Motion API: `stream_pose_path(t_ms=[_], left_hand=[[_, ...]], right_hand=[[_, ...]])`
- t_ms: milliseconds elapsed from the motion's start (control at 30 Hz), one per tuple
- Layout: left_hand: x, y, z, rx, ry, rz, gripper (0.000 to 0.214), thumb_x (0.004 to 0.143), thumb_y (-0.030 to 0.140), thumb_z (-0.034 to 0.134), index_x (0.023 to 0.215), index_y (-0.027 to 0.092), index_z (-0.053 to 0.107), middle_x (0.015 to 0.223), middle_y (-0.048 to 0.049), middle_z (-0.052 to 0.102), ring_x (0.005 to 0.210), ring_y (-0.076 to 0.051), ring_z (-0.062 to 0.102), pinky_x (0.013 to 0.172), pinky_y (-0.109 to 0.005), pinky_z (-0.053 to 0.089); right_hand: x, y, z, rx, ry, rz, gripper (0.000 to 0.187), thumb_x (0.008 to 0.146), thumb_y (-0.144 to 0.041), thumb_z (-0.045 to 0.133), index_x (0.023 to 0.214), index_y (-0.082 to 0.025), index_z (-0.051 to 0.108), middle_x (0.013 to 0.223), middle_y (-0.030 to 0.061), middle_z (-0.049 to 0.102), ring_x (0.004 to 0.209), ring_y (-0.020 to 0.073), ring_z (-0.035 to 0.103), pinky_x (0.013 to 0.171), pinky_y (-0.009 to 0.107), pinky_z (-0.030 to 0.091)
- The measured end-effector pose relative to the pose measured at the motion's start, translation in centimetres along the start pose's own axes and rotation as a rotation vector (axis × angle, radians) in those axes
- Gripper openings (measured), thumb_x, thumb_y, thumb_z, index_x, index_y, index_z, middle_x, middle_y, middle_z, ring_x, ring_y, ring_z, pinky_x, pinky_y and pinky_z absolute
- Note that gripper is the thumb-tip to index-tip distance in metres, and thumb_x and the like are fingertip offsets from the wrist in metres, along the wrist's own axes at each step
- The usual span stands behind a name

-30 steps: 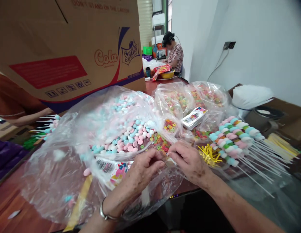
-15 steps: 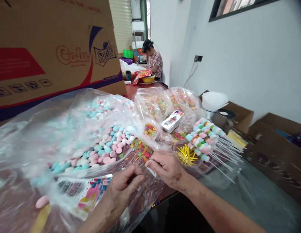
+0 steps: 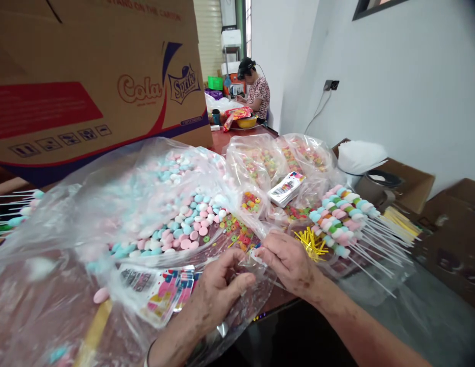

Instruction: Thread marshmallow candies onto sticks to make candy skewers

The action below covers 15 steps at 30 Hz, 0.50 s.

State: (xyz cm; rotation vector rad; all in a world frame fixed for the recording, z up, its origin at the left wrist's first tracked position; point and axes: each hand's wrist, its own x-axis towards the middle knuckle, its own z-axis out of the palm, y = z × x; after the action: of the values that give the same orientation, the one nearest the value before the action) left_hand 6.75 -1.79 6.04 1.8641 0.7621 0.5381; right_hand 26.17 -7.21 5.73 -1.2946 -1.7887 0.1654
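"Right hand [image 3: 289, 262] first: what is it doing at the centre of the frame?"

"Pinching a small pale piece [image 3: 257, 256] between thumb and forefinger. It is too small to identify; clear film [image 3: 245, 306] hangs just below."

"And the left hand [image 3: 224, 290]?"

"Near it, lower centre, thumb standing apart from the bent fingers. Whether they grip any film, I cannot tell. The two face each other, I'd judge, so that one can steady what the other works on."

"Why are the pastel marshmallows [image 3: 193, 237] so close?"

"They lie in a big plastic bag [image 3: 118, 204] left of centre, the nearest ones just beyond the hands, likely for easy reach. Candy rings [image 3: 237, 229] sit beside them, perhaps for the same reason."

"The gold twist ties [image 3: 311, 243]?"

"Heaped just beside the right hand, probably kept handy too."

"What about the marshmallow skewers [image 3: 342, 219]?"

"Stacked at the right, bare sticks pointing towards the lower right, perhaps so they lie neatly."

"And those printed cards [image 3: 156, 290]?"

"Overlapping at lower left, near the left forearm, presumably within easy reach."
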Motion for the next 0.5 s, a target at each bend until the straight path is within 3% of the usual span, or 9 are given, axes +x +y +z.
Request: stream_pose_path(t_ms=[133, 267, 333, 433, 500], left_hand=[[0.44, 0.18, -0.02, 0.056, 0.072, -0.001, 0.022, 0.089, 0.033, 0.059, 0.073, 0.018, 0.056, 0.064, 0.0047, 0.048, 0.061, -0.012, 0.043, 0.058, -0.022, 0.034], [0.62, 0.13, -0.11, 0.103, 0.068, -0.052, 0.025, 0.092, 0.033, 0.054, 0.073, 0.018, 0.062, 0.066, 0.0024, 0.055, 0.063, -0.013, 0.048, 0.06, -0.023, 0.037], [0.55, -0.04, -0.06, 0.117, 0.064, -0.054, 0.028, 0.093, 0.035, 0.052, 0.076, 0.018, 0.065, 0.069, 0.0006, 0.06, 0.066, -0.015, 0.052, 0.062, -0.024, 0.041], [0.36, -0.4, 0.05, 0.112, 0.084, -0.019, 0.027, 0.094, 0.036, 0.051, 0.087, 0.02, 0.071, 0.08, -0.001, 0.069, 0.077, -0.018, 0.062, 0.072, -0.025, 0.048], [0.24, -0.7, 0.09, 0.102, 0.117, 0.011, 0.025, 0.094, 0.037, 0.053, 0.093, 0.023, 0.073, 0.087, -0.0009, 0.073, 0.087, -0.019, 0.067, 0.079, -0.025, 0.051]], right_hand=[[-0.07, -0.32, -0.07, 0.029, 0.043, -0.062, 0.035, 0.101, -0.027, 0.043, 0.066, -0.021, 0.046, 0.063, -0.0012, 0.048, 0.065, 0.0146, 0.046, 0.064, 0.027, 0.036], [-0.16, -0.66, -0.45, 0.161, -0.042, 0.097, 0.012, 0.094, -0.028, 0.056, 0.088, -0.019, 0.061, 0.08, 0.0005, 0.061, 0.076, 0.0144, 0.056, 0.071, 0.026, 0.042], [-0.25, -0.7, -0.53, 0.181, -0.075, 0.189, 0.01, 0.09, -0.028, 0.062, 0.096, -0.019, 0.063, 0.086, 0.0006, 0.064, 0.08, 0.0148, 0.058, 0.074, 0.026, 0.043], [-0.45, -0.67, -0.27, 0.189, -0.072, 0.257, 0.011, 0.094, -0.027, 0.057, 0.09, -0.02, 0.064, 0.082, -0.0003, 0.065, 0.078, 0.0141, 0.059, 0.073, 0.026, 0.043], [-0.5, -0.76, 0.03, 0.152, -0.02, 0.222, 0.019, 0.096, -0.027, 0.052, 0.081, -0.02, 0.063, 0.077, 0.0, 0.063, 0.075, 0.014, 0.058, 0.07, 0.026, 0.042]])
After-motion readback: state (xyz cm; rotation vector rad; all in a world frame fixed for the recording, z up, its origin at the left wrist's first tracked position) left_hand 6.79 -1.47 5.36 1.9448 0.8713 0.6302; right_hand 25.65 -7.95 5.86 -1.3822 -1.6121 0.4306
